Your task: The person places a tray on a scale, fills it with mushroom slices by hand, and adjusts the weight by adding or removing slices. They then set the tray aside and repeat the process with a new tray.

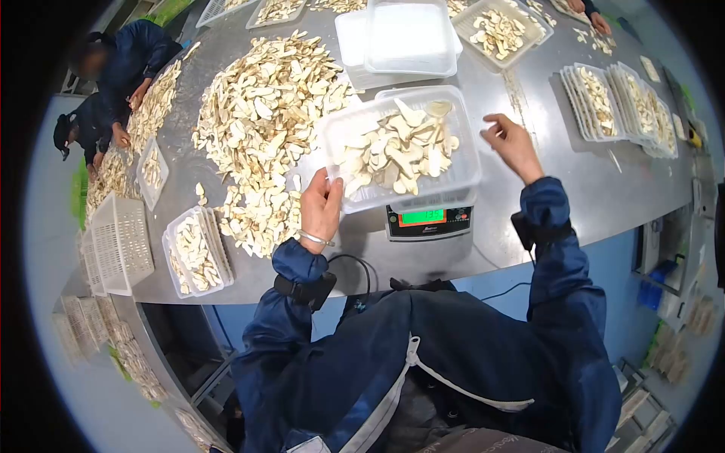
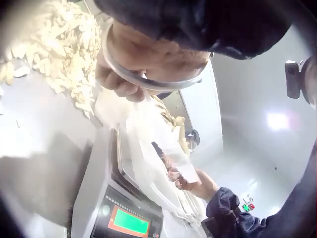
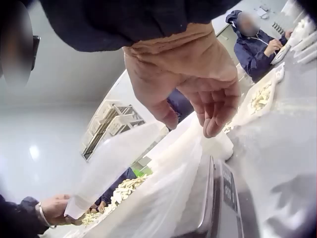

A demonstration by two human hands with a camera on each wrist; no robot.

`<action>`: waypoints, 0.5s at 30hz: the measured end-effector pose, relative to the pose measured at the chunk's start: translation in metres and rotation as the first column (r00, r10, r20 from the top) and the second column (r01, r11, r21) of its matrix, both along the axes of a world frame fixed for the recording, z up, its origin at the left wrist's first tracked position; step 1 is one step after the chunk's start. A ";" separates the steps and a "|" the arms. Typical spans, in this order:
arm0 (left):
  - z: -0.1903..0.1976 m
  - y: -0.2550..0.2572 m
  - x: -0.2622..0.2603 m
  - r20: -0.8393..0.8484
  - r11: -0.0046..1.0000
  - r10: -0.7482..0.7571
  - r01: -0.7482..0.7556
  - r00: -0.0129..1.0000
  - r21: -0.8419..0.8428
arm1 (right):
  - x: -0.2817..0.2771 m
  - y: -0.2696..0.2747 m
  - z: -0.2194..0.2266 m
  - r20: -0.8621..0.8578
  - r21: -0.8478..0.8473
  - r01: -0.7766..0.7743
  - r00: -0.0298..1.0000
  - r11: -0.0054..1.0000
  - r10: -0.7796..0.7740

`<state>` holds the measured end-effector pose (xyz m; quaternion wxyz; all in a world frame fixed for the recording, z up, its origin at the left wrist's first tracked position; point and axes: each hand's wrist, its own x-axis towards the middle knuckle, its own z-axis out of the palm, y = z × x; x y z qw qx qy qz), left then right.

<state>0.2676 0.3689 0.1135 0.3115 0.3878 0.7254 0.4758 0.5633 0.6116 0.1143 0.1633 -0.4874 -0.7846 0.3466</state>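
Note:
A translucent tray (image 1: 464,162) of sliced pieces (image 1: 404,147) lies over another tray on the digital scale (image 1: 429,231), whose green display is lit. My left hand (image 1: 321,211) grips the upper tray's left edge, thumb over the rim; in the left wrist view the hand (image 2: 143,62) is above the scale (image 2: 126,218). Off the tray's right side, my right hand (image 1: 515,149) holds nothing, its fingers loosely bent. The right wrist view shows this hand (image 3: 185,79) above the scale's end, and the tray (image 3: 111,163) slanting up towards the left hand (image 3: 54,209).
A large heap of slices (image 1: 264,106) spreads left of the scale. Stacked empty trays (image 1: 411,38) stand behind it. Filled trays (image 1: 200,253) are at the front left, with more stacks (image 1: 600,106) at the right. White baskets (image 1: 121,241) and other people (image 1: 124,72) are at the left.

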 end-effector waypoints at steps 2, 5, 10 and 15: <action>-0.012 -0.007 -0.009 0.089 0.999 0.028 -0.032 0.996 0.044 | -0.004 -0.026 0.001 0.002 -0.085 0.024 1.000 0.996 -0.024; 0.003 -0.016 -0.009 0.043 0.999 -0.001 0.003 0.999 -0.047 | -0.012 -0.050 0.002 0.038 -0.127 0.010 0.999 0.992 -0.005; -0.004 -0.023 -0.017 -0.026 0.999 0.044 -0.044 0.999 -0.005 | -0.013 -0.051 -0.030 -0.011 0.002 0.084 0.996 0.996 -0.084; -0.004 -0.023 -0.015 -0.055 0.999 -0.039 0.038 0.998 -0.020 | 0.030 -0.034 -0.020 -0.005 0.123 0.134 0.991 0.983 -0.134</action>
